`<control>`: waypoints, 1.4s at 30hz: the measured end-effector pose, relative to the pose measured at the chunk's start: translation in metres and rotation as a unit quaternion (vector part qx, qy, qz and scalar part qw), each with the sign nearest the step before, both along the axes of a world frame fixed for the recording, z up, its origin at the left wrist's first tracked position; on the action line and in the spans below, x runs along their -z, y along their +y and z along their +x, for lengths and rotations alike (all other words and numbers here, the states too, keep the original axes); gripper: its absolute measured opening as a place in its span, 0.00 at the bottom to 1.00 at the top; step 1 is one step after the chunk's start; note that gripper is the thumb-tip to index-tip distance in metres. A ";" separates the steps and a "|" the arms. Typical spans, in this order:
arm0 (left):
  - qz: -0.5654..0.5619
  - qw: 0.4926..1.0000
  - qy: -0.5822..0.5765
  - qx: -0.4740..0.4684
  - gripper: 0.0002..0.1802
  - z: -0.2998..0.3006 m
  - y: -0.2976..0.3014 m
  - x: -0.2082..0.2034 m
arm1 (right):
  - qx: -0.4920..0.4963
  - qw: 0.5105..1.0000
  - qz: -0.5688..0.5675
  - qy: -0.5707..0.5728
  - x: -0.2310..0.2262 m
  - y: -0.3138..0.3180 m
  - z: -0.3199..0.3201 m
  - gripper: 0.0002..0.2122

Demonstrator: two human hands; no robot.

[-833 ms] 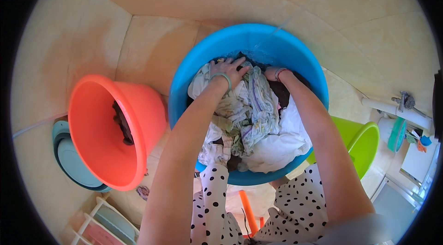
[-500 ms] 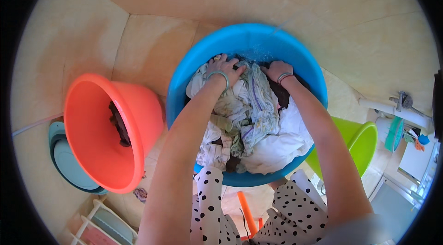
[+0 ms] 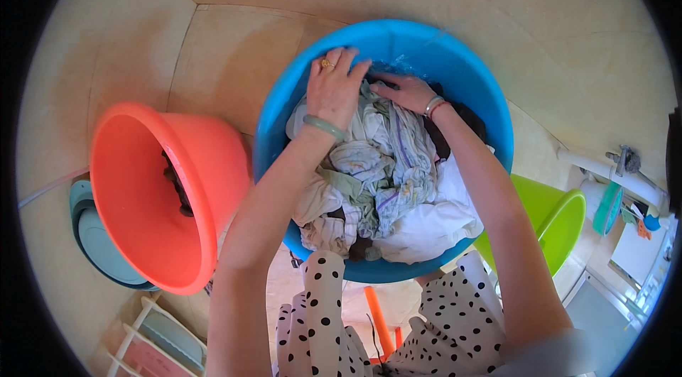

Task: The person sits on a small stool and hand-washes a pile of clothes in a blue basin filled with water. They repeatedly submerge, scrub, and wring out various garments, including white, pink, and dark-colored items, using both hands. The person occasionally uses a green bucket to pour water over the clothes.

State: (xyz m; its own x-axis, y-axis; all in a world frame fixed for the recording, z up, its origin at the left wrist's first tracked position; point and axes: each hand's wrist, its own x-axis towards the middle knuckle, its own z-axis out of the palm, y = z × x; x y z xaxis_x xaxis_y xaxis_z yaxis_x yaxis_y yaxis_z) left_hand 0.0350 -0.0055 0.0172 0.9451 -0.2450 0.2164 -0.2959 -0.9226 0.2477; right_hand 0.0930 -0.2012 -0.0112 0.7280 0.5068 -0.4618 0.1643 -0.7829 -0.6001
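A big blue tub [image 3: 490,100] holds a heap of wet laundry [image 3: 362,157], with pale patterned cloth in the middle, white cloth at the near right and dark cloth toward the far right. Above the heap's far left part is my left hand [image 3: 334,93], fingers spread and nothing in them; a ring and a pale green bangle are on it. My right hand [image 3: 408,94] rests at the heap's far edge, its fingers stretched out leftward over the cloth. Water splashes inside the tub's far wall, just beyond my hands.
On the left a coral-red bucket [image 3: 202,157] lies tilted with dark cloth inside, beside a teal basin [image 3: 106,242]. A lime-green bucket [image 3: 547,217] stands to the right, near a wall tap [image 3: 625,159]. A white rack [image 3: 131,334] is at the lower left.
My left hand has lifted off the laundry toward the tub's far rim. My right hand has moved left along the heap's far edge, its fingers now straightened.
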 end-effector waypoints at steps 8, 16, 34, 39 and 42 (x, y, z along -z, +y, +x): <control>0.114 0.984 0.049 -0.125 0.38 0.049 0.004 -0.024 | -0.043 0.991 -0.081 0.094 0.001 0.020 0.006 0.29; 0.104 0.983 0.097 -0.113 0.36 0.072 -0.008 -0.014 | -0.157 0.978 -0.031 0.131 0.069 0.022 -0.008 0.24; 0.098 0.978 0.145 -0.117 0.35 0.071 -0.012 -0.028 | -0.086 0.973 -0.167 0.132 0.005 -0.039 -0.022 0.25; 0.123 0.978 0.118 -0.120 0.37 0.069 -0.010 -0.023 | -0.097 0.972 -0.150 0.156 0.023 -0.040 -0.022 0.30; 0.084 0.979 0.145 -0.116 0.36 0.073 -0.012 -0.029 | -0.076 0.974 -0.176 0.118 0.034 -0.046 -0.025 0.29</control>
State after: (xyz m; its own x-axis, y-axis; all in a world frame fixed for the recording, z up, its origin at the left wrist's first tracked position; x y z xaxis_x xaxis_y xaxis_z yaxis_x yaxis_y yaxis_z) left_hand 0.1083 -0.0178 0.0466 0.9953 -0.0257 -0.0932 -0.0135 -0.9914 0.1299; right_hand 0.0683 -0.2470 -0.0449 0.5104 0.3807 -0.7711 0.1839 -0.9243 -0.3345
